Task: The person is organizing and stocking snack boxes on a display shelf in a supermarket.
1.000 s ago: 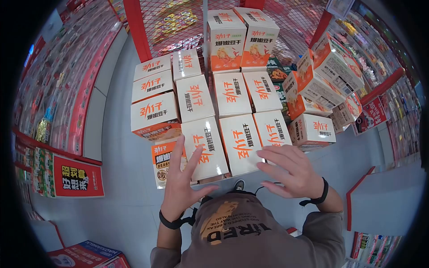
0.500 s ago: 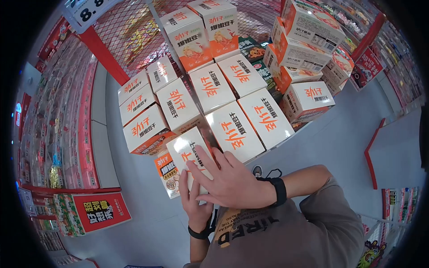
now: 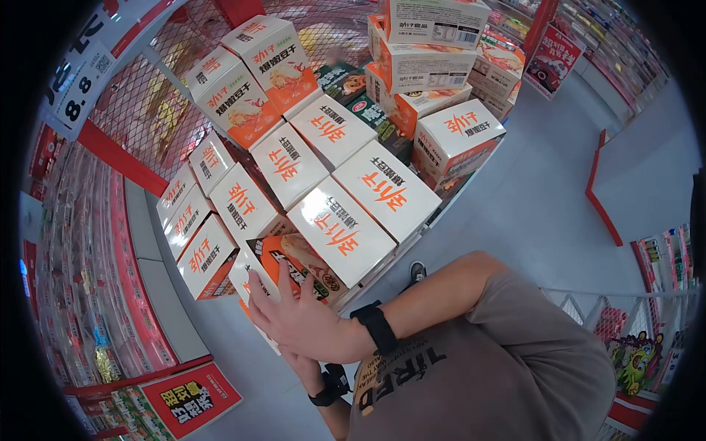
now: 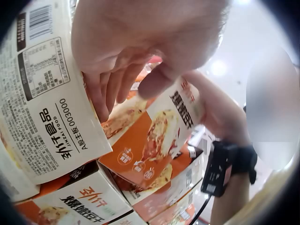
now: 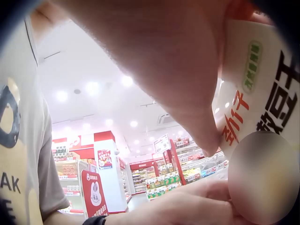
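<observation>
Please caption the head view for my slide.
Right hand spread against an orange-and-white box, with similar boxes grouped alongside.

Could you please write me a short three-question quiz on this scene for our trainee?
1. Multiple choice: the largest lettering on the white box tops is (a) green, (b) orange, (c) blue.
2. True or false: in the head view, the right hand partly hides the left hand.
3. Fill in: the mesh panel stands ____ the two tall boxes.

Key: 1 b; 2 true; 3 behind.
</observation>
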The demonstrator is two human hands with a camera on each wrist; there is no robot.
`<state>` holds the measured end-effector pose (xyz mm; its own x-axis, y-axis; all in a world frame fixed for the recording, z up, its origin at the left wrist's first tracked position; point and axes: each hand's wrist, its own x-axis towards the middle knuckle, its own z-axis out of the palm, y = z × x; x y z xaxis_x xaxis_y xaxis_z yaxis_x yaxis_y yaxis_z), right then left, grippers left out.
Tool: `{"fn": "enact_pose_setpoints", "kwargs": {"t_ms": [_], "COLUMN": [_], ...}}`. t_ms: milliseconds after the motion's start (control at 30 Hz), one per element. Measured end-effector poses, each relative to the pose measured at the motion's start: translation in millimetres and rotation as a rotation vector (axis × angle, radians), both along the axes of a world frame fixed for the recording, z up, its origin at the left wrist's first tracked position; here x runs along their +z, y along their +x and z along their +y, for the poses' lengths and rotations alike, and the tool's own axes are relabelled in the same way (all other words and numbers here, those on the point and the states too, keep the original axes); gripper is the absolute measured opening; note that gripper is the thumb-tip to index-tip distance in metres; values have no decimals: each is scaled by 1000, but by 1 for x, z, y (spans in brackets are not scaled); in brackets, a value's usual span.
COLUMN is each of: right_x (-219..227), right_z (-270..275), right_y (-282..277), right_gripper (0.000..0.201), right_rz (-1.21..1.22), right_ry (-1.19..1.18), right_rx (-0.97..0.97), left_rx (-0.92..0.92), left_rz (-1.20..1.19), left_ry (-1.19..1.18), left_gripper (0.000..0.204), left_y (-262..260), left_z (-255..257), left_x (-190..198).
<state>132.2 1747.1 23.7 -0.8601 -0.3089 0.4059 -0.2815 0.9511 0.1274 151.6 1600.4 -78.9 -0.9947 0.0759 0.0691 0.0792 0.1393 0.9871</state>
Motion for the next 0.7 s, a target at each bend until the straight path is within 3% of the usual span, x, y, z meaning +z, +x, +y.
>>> {"fn": "enact_pose_setpoints", "kwargs": {"t_ms": [200, 267, 367, 400, 500, 567, 600, 633, 667, 700], "right_x": [-11, 0, 52, 61, 85, 108, 108, 104, 100, 107], "right_z": [-8, 3, 58, 74, 127, 178, 201, 225, 231, 245], "right_y": [-2, -3, 0, 2, 19, 44, 59, 73, 78, 89], "right_gripper": [50, 56, 70, 77, 84, 86, 104, 100, 89, 80], "right_rz": [49, 45, -300, -291, -36, 15, 71, 223, 579, 777], "right_ry": [-71, -155, -666, -840, -1183, -1467, -1663, -1751, -1910, -1891], "right_rx": [50, 73, 267, 284, 424, 389, 416, 521, 514, 383], "left_rx": [99, -62, -42, 11, -213, -207, -199, -99, 2, 99], "left_rz": [87, 72, 146, 179, 434, 414, 402, 391, 374, 349], "left_ry": [38, 52, 184, 245, 479, 268, 164, 17, -128, -276], "left_gripper": [34, 31, 27, 27, 29, 29, 29, 28, 28, 27], "left_y": [3, 0, -1, 1, -8, -21, -26, -27, -28, -31], "left_z": [10, -15, -24, -23, -23, -33, -36, -32, -27, -23], "left_x": [5, 4, 16, 26, 53, 61, 62, 66, 70, 69]}}
